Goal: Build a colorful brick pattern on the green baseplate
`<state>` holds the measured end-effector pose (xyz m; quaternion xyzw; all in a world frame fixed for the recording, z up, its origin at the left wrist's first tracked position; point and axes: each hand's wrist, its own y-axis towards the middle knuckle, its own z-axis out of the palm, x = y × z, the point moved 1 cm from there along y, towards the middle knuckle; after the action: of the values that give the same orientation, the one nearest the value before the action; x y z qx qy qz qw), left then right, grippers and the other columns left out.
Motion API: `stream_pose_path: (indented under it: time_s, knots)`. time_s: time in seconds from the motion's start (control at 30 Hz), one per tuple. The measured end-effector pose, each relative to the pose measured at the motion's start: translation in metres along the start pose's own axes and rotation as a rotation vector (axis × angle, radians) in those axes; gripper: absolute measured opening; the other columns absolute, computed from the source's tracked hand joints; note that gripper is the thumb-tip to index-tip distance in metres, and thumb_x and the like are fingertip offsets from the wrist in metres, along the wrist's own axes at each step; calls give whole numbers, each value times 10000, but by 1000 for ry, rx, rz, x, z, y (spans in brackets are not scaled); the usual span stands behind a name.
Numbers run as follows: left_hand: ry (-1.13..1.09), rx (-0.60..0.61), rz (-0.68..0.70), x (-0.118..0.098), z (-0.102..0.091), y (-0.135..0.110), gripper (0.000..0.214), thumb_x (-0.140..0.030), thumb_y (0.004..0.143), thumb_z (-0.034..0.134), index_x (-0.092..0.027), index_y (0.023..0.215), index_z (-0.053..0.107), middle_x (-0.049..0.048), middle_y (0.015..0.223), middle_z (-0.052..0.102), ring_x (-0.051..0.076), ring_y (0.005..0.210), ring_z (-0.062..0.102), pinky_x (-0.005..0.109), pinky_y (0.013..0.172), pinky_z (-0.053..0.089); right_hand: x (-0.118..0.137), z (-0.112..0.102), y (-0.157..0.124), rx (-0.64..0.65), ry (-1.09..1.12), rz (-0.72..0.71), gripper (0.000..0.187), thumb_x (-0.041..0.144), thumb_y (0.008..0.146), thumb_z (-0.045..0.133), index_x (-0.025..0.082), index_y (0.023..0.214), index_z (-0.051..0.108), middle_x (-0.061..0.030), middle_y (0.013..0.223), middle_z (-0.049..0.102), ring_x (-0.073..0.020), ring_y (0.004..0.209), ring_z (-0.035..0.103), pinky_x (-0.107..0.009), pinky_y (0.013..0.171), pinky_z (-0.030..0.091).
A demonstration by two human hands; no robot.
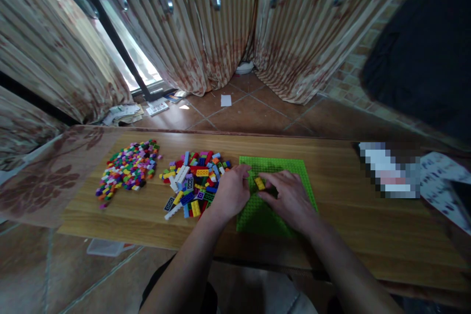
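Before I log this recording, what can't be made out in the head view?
All in the head view:
Inner side of the left hand: hidden by its own back, so any grip is unclear.
Yellow brick by the right hand: too small to show whether it touches the green baseplate.
Part of that baseplate: covered by the right hand.
Pale item at right: masked by pixelation.
Dark object: cut off by the right edge.

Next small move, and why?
Probably press the yellow brick down onto the green plate: the right hand seems to pinch it there, over the plate, but whether it is already seated can't be told from this view.
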<state>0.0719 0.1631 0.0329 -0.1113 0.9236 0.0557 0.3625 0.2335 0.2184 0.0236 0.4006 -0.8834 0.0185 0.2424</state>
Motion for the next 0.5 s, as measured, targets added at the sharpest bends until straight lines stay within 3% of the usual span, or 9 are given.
stream_pose_path:
  time_s: [0.1, 0.23, 0.5]
  knots:
    - [-11, 4, 1, -1, 0, 0, 416, 17, 786, 461, -122, 1127, 655, 93, 992, 729, 174, 877, 696, 282, 840, 549, -2, -3, 2, 55, 8, 0, 372, 202, 833, 658, 233, 1201, 613, -36, 930, 704, -246, 920, 560, -392, 827, 358]
    - [-1, 11, 4, -1, 1, 0, 426, 19, 784, 457, -118, 1138, 652, 92, 992, 728, 175, 884, 694, 277, 837, 545, 0, -4, 4, 94, -14, -12, 281, 198, 872, 618, 232, 1151, 635, -44, 964, 702, -248, 932, 551, -396, 834, 354]
    - [39, 21, 9, -2, -1, 0, 422, 4, 784, 466, -133, 1136, 656, 82, 979, 731, 175, 871, 694, 273, 824, 542, 2, 0, 5, 57, 0, -2, 197, 242, 834, 686, 241, 1028, 648, -38, 915, 687, -249, 913, 557, -383, 795, 364]
